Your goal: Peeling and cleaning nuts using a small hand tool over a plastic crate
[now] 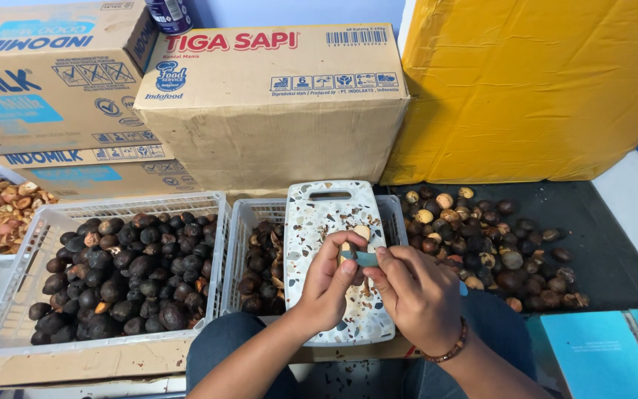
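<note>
Cardboard boxes [271, 103] stand behind as a wall, beside a yellow sack [533, 89]. In front, a white basket [16, 295] holds dark nuts [123, 277], handy at the person's left; more nuts lie loose on a black mat [599, 251]. A speckled board [319, 222] bridges a second basket [249, 214], catching scraps. Over its near edge, the left hand [330, 284] pinches a pale nut [356, 235] steady while the right hand [415, 292] grips a knife [363, 258] against it.

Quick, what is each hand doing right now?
Left hand: closed around a pale peeled nut.
Right hand: closed on a small teal-handled knife against the nut.
</note>
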